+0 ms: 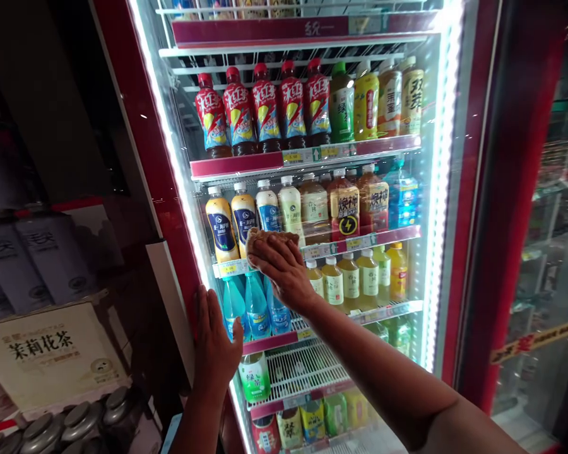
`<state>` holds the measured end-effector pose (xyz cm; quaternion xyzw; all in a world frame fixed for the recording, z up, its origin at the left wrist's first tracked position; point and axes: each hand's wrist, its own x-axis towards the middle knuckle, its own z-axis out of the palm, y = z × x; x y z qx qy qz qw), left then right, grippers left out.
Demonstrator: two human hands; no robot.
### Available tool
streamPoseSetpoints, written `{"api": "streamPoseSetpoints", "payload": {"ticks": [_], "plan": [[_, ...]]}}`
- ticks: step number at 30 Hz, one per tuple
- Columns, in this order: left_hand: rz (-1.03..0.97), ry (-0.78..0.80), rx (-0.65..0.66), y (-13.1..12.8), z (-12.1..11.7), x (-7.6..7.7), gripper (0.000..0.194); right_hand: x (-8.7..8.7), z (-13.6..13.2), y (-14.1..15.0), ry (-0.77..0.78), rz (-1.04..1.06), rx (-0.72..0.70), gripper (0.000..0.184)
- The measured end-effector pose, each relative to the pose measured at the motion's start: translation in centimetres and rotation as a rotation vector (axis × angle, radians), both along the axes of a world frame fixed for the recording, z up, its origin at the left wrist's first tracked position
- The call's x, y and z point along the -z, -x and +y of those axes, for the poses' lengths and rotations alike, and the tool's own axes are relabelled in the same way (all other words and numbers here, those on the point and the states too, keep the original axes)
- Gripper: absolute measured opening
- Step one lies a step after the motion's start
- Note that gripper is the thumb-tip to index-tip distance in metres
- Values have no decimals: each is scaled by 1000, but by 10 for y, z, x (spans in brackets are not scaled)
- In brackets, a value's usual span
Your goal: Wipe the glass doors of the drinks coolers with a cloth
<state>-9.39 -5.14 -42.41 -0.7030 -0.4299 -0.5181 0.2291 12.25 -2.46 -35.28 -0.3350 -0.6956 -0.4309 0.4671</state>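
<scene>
I face a lit drinks fridge with a glass door [421, 208] and a red frame [170, 208]. My right hand [284, 268] presses a brownish cloth [265, 238] flat against the glass, in front of the second shelf's bottles. My left hand [216, 343] lies flat with its fingers spread on the lower left edge of the door, by the red frame. Behind the glass stand rows of bottles: red-capped dark drinks [265, 110] on the upper shelf, yellow and white bottles [231, 224] below, blue water bottles [255, 306] under my right hand.
To the left stands a cardboard box with printed characters [52, 356], grey packs [33, 252] above it and dark round caps [76, 419] below. A second red-framed fridge door [520, 189] stands to the right. One lower wire shelf [303, 369] holds a single green-labelled bottle [254, 377].
</scene>
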Motion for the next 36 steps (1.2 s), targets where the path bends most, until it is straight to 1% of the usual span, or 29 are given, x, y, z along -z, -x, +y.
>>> {"api": "streamPoseSetpoints", "payload": {"ticks": [2,5,8,11,14,18,20,24,27,30,32,36], "plan": [[-4,-7,-22,0,0,0,95,7,-1,-10,-5,19,-17,50],[-15,-26,-38,-4,-1,-1,93,15,-6,-24,7,-33,-35,51],[-50,-19,-46,-8,-1,-2,91,11,-9,-39,21,-34,-21,51],[-56,-3,-86,-10,1,-1,92,4,-11,-54,8,68,-11,48],[-23,-3,-138,-9,4,2,93,10,-14,-65,4,113,-27,45],[9,24,-160,-5,8,5,95,21,-16,-79,32,50,-42,52],[13,33,-175,-3,9,6,95,20,-16,-87,35,45,-38,57],[33,35,-198,-1,10,7,96,15,-12,-100,2,139,-19,65],[35,36,-192,-3,8,6,95,20,-11,-106,-8,171,-18,68],[24,34,-192,-7,5,4,92,26,-13,-114,-2,139,-27,67],[17,38,-196,-9,3,2,92,27,-13,-122,6,115,-29,65],[16,49,-207,-8,3,3,92,27,-12,-129,-5,189,-13,61]]}}
